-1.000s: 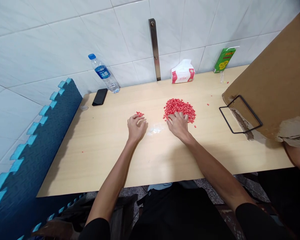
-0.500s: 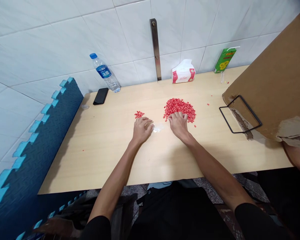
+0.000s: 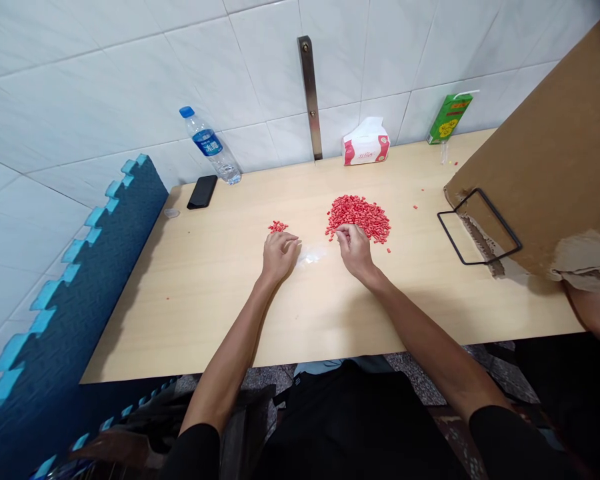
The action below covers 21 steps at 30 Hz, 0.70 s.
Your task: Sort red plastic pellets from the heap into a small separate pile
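The large red pile point(image 3: 363, 212) lies on the table point(image 3: 205, 320) just beyond the right hand point(image 3: 355, 252), probably so its fingers reach the near edge easily; they are bent inward towards the thumb, but whether they pinch a piece I cannot tell. The left hand point(image 3: 277, 259) curls beside the small red cluster point(image 3: 279, 227), its thumb near the fingers, contact unclear, perhaps kept low for control near the clear plastic point(image 3: 311, 255) between both hands. The red pieces are short and stubby, their long axes pointing every way; the large pile itself stretches mostly left to right
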Tool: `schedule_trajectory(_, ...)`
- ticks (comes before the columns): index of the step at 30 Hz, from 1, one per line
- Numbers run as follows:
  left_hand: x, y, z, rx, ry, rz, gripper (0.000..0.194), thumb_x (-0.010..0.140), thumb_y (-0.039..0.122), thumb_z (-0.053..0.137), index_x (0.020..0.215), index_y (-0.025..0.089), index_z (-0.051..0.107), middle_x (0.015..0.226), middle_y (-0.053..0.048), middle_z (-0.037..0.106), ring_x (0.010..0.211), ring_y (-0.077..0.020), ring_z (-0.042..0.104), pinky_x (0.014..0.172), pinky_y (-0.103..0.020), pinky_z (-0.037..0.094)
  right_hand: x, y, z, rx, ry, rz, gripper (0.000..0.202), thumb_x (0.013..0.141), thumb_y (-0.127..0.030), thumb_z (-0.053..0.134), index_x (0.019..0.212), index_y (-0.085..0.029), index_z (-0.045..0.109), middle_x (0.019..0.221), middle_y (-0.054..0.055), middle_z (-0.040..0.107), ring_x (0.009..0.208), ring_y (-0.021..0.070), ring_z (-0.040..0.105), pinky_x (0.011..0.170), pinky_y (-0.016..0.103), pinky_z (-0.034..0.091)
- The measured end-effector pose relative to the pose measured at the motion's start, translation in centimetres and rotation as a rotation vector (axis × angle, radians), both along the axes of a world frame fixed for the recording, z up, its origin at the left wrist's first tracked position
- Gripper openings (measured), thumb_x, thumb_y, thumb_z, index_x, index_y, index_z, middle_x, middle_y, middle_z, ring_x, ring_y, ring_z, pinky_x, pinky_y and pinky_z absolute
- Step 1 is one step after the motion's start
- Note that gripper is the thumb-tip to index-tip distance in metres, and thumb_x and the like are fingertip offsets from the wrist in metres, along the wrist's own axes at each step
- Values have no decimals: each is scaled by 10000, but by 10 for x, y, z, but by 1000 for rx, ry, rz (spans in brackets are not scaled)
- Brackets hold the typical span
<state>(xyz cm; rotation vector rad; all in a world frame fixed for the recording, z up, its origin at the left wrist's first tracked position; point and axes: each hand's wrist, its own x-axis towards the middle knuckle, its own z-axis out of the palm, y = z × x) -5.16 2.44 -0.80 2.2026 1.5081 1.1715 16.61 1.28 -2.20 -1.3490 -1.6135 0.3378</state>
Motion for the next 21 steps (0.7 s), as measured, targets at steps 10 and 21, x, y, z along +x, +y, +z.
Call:
schedule_trajectory(10,20,-69,6,161,619,-252,257,903,290,469,1083,230,643,768,-50,587,755,-182,500,679,-348,301,2,4,-6,-77,291,-110,235,919,-400,418,984,-214,546,864,47,680,824,198,648,746,334,489)
schedule_trajectory(21,25,-63,14,109,667,-313,231,905,344,488,1065,280,641,912,-58,610,838,-202,503,691,-345,292,-3,0,-2,-118,374,-104,218,918,-408,414,970,-225,521,898,49,702,804,197,668,752,351,511)
